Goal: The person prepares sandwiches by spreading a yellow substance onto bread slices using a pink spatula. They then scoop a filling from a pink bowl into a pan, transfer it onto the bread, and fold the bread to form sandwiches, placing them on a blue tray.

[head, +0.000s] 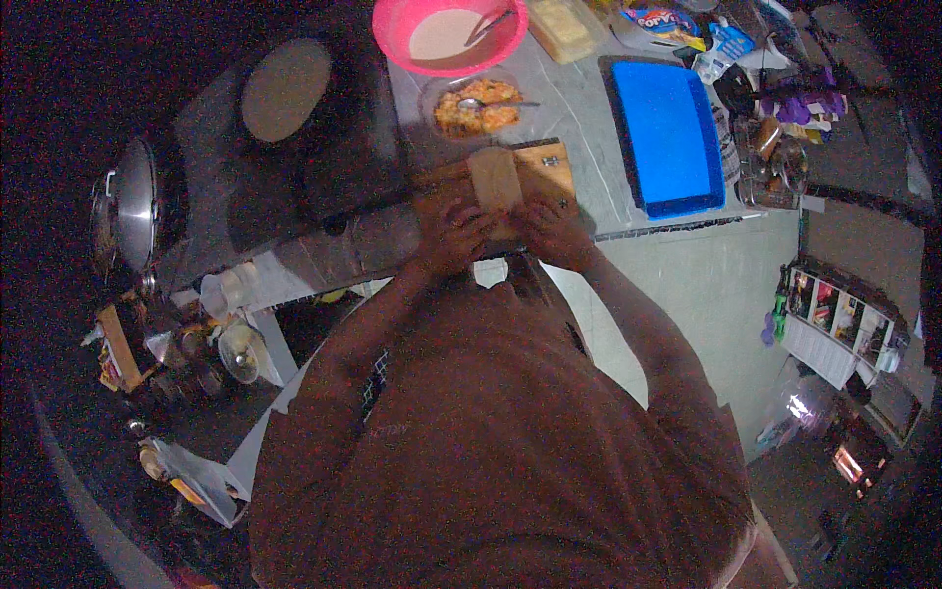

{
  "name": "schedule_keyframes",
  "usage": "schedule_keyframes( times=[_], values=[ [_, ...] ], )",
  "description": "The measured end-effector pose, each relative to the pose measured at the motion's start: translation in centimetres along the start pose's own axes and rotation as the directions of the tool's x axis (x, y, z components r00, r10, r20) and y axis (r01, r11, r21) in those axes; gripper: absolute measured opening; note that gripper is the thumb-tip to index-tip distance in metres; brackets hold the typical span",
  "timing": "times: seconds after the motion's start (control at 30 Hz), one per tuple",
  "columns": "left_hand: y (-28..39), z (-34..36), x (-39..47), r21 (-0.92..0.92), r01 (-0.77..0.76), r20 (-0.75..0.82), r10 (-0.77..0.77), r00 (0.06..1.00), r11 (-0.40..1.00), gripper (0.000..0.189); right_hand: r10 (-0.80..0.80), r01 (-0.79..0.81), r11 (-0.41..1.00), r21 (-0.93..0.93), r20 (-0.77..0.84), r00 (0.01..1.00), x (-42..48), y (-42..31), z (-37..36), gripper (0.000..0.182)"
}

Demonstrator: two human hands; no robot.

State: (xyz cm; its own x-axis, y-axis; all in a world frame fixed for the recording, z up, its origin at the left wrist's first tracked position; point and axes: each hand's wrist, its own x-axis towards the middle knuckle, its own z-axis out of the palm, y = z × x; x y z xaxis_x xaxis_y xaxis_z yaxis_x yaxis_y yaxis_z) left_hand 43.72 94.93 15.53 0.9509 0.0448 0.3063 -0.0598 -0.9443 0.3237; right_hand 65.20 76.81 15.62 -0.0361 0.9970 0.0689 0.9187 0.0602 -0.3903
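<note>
A pale, thin sheet of dough or crepe (496, 177), with long sides folded in, lies on a wooden board (553, 158). My left hand (458, 230) has its curled fingers on the sheet's near left end. At the near right end, my right hand (553, 230) grips it likewise. Dim light and my fingers hide that near end. Just beyond the board, a clear container (428, 110) holds a chunky orange filling (478, 107) with a metal spoon (508, 104) in it.
A pink bowl (383, 40) of pale batter with a utensil stands at the back, beside a plastic tub (565, 29). The blue tray (666, 136) lies right. Leftward are a pale round sheet (287, 90) on a dark surface and a metal lid (136, 206). Cups (221, 294) stand near the counter's edge.
</note>
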Motion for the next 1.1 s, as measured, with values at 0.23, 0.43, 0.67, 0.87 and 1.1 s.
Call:
schedule_keyframes(
  times=[0.23, 0.43, 0.67, 0.87, 1.1],
  values=[
    [0.4, 2.2, -1.7, 0.007, 0.031, -0.073, -0.03, 0.997, 0.999, 0.018, -0.017, 0.017, 1.0, 0.008, -0.024, 1.0, -1.0, 0.4, 0.2, 0.039],
    [1.0, 1.2, -1.6, -0.047, 0.116, -0.024, -0.117, 0.993, 0.992, 0.017, 0.443, -0.432, 0.798, 0.42, 0.077, 0.893, 3.7, -3.2, -5.8, 0.037],
    [2.0, -1.1, 0.8, -0.197, 0.252, -0.112, -0.278, 0.954, 0.947, 0.017, 0.184, -0.121, 0.95, 0.287, -0.206, 0.961, 0.5, 0.3, -0.7, 0.038],
    [1.3, -0.1, 0.2, -0.228, 0.206, -0.067, -0.226, 0.972, 0.952, 0.023, 0.003, 0.001, 0.999, 0.036, -0.098, 0.995, 0.2, 0.0, -1.3, 0.033],
    [2.3, -0.2, 0.5, -0.213, 0.309, -0.051, -0.326, 0.944, 0.927, 0.029, 0.334, -0.284, 0.846, 0.452, -0.032, 0.942, 2.0, -2.8, -4.2, 0.034]
  ],
)
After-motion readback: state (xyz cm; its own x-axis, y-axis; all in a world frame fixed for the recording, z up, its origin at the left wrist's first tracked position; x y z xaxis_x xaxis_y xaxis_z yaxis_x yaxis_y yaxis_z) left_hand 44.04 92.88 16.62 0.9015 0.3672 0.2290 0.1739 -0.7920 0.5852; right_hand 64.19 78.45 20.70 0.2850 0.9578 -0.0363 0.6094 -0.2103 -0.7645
